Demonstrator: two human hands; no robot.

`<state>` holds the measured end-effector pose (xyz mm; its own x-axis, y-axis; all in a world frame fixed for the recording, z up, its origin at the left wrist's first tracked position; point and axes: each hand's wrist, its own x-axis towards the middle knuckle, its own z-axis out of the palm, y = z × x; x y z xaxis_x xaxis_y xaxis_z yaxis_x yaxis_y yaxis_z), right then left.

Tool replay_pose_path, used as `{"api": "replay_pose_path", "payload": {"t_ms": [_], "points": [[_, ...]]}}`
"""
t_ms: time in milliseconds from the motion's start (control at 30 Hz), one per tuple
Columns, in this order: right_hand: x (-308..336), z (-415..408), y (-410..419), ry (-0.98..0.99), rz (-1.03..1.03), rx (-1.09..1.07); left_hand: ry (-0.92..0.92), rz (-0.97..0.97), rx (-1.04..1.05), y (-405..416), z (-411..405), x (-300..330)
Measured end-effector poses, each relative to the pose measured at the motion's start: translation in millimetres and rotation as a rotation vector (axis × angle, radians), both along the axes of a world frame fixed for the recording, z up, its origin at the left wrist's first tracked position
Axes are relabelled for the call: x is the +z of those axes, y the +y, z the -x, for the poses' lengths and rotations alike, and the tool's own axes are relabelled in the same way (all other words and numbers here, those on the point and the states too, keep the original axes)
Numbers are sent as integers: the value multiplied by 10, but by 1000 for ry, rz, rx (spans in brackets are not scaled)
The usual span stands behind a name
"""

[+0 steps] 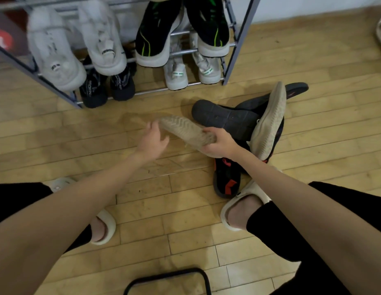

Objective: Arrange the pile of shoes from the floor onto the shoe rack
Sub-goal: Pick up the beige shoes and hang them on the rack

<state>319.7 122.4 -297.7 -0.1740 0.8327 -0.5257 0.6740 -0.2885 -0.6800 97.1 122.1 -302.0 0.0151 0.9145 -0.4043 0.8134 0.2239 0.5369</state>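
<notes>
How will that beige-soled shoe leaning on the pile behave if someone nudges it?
The leaning shoe would probably topple, since it stands on edge against the dark shoes. It looks light, like its mate held in the right hand. Its textured sole likely grips the floor.

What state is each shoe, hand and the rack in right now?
Right hand: gripping the tan shoe's heel.
Left hand: open, at its toe.
Tan shoe: lifted, sole up.
Second tan shoe: on the pile, on edge.
Black shoes: still on floor.
Rack: two visible shelves holding pairs.
</notes>
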Motion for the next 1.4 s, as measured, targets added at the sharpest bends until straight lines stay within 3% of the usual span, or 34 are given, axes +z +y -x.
{"api": "replay_pose_path", "payload": {"t_ms": [167,300,433,533,667,833,900,1067,1167,1300,1400], "points": [[209,-70,-106,436,213,-209,-195,176,413,72,-65,158],[273,-125,-165,736,467,-214,-645,349,586,77,-144,220],[250,-143,-219,853,634,-161,-914,353,713,92,-216,260],[206,-136,-228,763,597,-164,-1022,401,737,97,-231,302],[249,-115,-215,586,412,-200,-980,381,750,105,-292,322],[203,-281,-244,-129,-328,-282,-796,311,704,99,-366,290],[149,-414,-267,-288,-448,-390,-772,314,695,86,-376,285],[-61,-697,-335,-576,-245,-494,-708,309,673,70,-429,258],[-165,-772,-413,-587,-91,-488,-684,308,629,64,-485,239],[-211,-790,-420,-604,-100,-434,-662,316,597,53,-586,210],[-143,-764,-355,-563,-83,-508,-652,308,600,30,-647,214]]}}
